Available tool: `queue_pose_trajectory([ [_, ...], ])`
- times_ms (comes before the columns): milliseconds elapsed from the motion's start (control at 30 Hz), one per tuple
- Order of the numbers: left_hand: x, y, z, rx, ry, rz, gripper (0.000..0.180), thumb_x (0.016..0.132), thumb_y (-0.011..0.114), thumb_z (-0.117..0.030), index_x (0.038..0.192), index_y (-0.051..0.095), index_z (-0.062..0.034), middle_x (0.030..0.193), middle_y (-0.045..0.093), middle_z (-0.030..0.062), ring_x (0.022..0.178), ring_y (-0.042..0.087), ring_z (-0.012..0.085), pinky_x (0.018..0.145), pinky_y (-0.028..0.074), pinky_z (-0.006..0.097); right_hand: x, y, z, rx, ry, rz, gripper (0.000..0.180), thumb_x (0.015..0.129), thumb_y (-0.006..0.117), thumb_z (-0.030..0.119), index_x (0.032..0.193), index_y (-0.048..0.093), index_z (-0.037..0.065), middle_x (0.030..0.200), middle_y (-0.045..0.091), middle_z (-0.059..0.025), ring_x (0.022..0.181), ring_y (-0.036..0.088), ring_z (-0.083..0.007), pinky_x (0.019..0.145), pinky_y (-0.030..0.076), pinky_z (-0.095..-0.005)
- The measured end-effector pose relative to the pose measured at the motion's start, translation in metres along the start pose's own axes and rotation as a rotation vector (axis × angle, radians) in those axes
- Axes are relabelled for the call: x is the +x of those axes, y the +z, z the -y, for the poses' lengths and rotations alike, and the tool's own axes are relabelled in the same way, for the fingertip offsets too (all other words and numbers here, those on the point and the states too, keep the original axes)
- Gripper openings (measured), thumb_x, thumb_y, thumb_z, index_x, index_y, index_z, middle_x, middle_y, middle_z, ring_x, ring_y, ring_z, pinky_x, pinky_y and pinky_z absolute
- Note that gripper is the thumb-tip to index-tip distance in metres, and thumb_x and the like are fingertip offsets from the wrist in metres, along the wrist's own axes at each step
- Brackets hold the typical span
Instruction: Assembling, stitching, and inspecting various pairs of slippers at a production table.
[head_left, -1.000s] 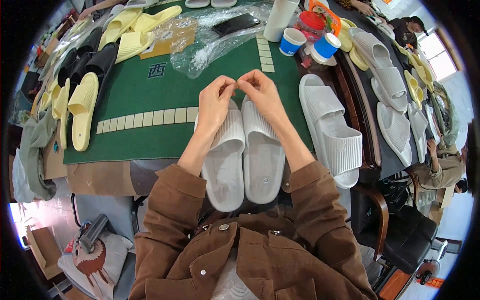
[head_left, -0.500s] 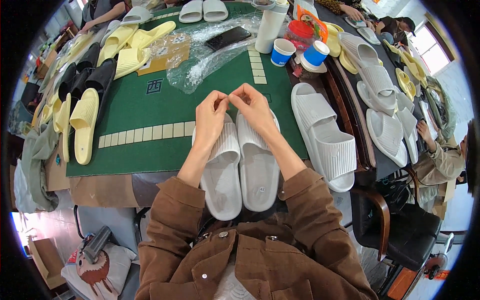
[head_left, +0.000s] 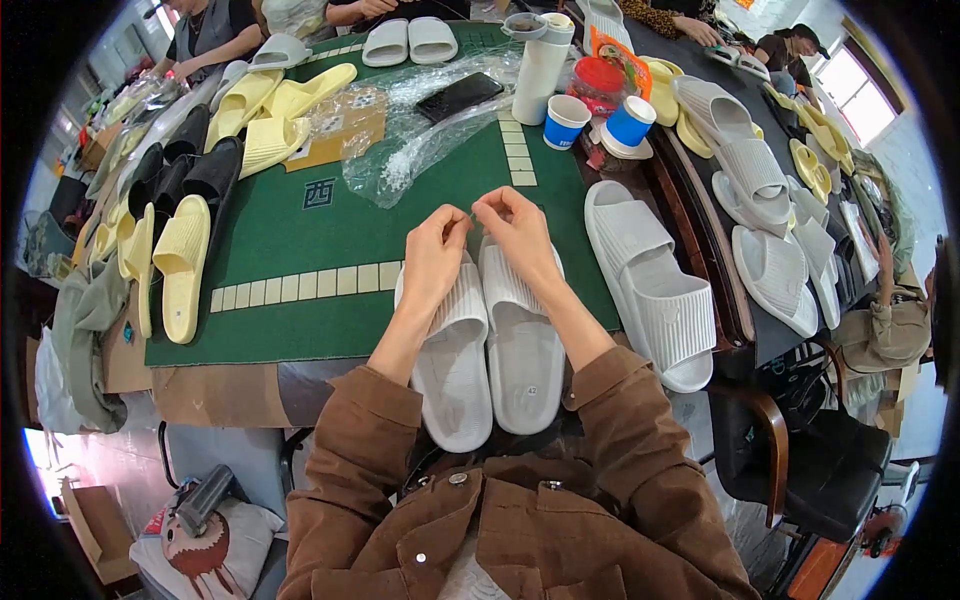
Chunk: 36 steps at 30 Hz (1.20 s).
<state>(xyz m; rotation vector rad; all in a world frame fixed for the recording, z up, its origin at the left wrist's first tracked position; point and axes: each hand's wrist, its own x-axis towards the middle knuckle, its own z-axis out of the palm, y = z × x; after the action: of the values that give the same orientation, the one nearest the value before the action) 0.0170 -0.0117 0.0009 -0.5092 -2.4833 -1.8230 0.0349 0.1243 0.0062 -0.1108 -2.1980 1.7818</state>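
white slides (head_left: 490, 345), a ribbed pair, lay side by side at the near edge of the green mat (head_left: 300, 240), toes pointing far and heels hanging over the table edge toward us. our left hand (head_left: 435, 255) and right hand (head_left: 515, 235) hovered just above their toe ends, close together, fingertips almost meeting and pinched on something thin between them; we could not tell what it was. another pair of white slides (head_left: 655, 285) lay just to the right, overlapping each other. at the left edge of the mat were yellow slides (head_left: 175, 260), with black slides (head_left: 195, 165) farther off. on the far side of the mat lay crumpled clear plastic wrap (head_left: 420, 140) with a dark phone (head_left: 460, 96) on it, and to the right of that a tall white bottle (head_left: 540, 70) and two blue and white paper cups (head_left: 600, 122). more white slides (head_left: 760, 220) lay on the dark table at the far right.
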Motion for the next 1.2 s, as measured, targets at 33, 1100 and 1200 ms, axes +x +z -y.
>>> queue_pose_trajectory([
  [33,0.000,0.000,0.001,0.005,0.006,-0.008,0.013,0.088,0.053,-0.009,0.089,0.061,0.0024,0.072,0.062,0.0099,0.063,0.056,0.0140,0.060,0.045,0.030,0.000,0.000,0.000,-0.002,0.033,0.021,0.017,0.085,0.063,0.016,0.087,0.063,0.000,0.074,0.062,-0.0013,0.065,0.054,-0.0067,0.060,0.044,-0.0229],
  [1100,-0.023,-0.064,-0.140,0.559,0.585,0.208,0.023,0.085,0.055,-0.008,0.107,0.059,-0.0011,0.097,0.061,0.0137,0.087,0.060,0.0321,0.076,0.049,0.038,0.039,-0.031,0.001,-0.069,-0.058,-0.021,0.015,0.088,0.059,0.015,0.092,0.061,0.001,0.080,0.065,-0.0069,0.068,0.059,-0.0102,0.059,0.045,-0.0239],
  [1200,-0.047,-0.073,-0.200,0.666,0.849,0.318,0.029,0.079,0.058,-0.010,0.106,0.060,0.0010,0.092,0.062,0.0122,0.088,0.061,0.0316,0.075,0.050,0.037,0.037,-0.026,-0.016,-0.284,-0.075,0.052,0.018,0.085,0.061,0.016,0.092,0.063,0.000,0.081,0.068,-0.0096,0.069,0.063,-0.0127,0.062,0.048,-0.0265],
])
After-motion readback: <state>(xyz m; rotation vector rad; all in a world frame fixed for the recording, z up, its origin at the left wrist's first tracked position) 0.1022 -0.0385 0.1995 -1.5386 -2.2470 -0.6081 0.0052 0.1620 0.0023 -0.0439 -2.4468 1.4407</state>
